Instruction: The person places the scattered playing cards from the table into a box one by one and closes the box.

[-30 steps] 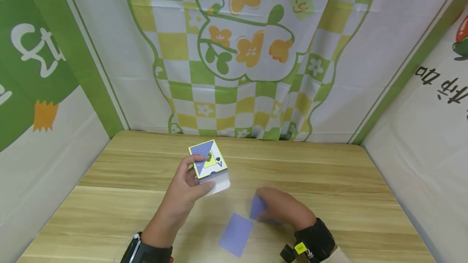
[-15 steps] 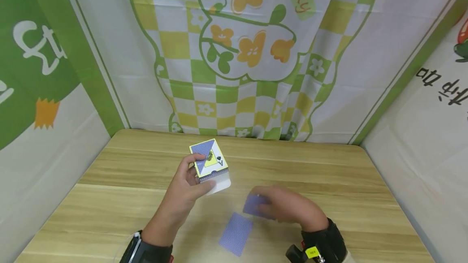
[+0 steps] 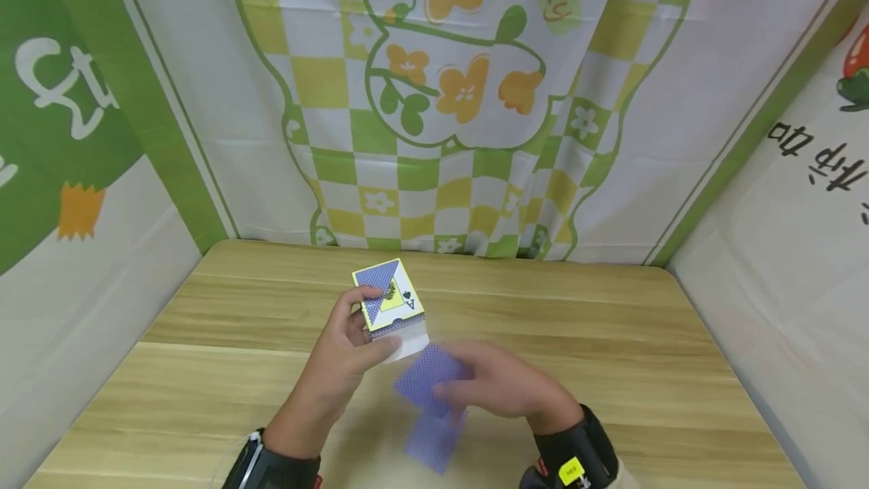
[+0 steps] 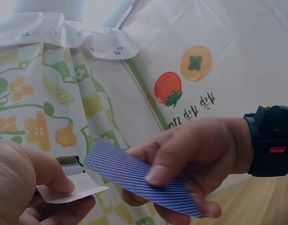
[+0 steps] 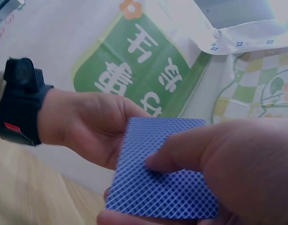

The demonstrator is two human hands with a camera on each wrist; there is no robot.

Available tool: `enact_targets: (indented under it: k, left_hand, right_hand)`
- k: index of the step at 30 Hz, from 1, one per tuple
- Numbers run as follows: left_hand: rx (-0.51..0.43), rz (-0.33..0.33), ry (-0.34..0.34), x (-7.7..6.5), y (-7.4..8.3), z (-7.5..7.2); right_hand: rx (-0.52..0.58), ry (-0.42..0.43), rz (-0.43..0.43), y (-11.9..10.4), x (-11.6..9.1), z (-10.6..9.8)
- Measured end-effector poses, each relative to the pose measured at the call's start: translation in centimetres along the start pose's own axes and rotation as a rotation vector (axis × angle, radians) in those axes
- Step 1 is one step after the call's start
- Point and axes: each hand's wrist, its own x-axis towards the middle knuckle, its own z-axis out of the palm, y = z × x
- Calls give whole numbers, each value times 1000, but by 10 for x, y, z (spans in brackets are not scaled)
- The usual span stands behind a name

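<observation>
My left hand [image 3: 339,353] grips a playing-card box [image 3: 400,296], blue-patterned with an ace of spades on its face. The box's white flap [image 4: 83,187] is folded out under my thumb, and pale card edges show inside the opening in the left wrist view. Between thumb and fingers, my right hand [image 3: 509,383] pinches a blue-backed playing card [image 3: 422,382], its back turned up, just beside the flap. A second blue-backed playing card [image 3: 431,447] lies on the table below, partly covered by the held one in the head view.
The wooden table [image 3: 224,308] reaches back to a green-and-yellow checked curtain [image 3: 455,179]. Printed white and green cloth walls stand on the left and right. Each wrist wears a black band [image 3: 577,444] with a camera.
My right hand has brought its card leftward and up toward the box, passing over the card on the table. My left hand and the box have hardly moved.
</observation>
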Motion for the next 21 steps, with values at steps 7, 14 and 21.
enact_targets:
  k: [7, 14, 21]
  left_hand:
    - [21, -2, -15, 1, -1, 1]
    - [24, 5, -11, 2, -2, 1]
    - [21, 14, -10, 2, -2, 2]
  right_hand:
    - [252, 58, 6, 0, 9, 11]
    - [366, 88, 50, 0, 12, 15]
    - [449, 146, 74, -1, 12, 15]
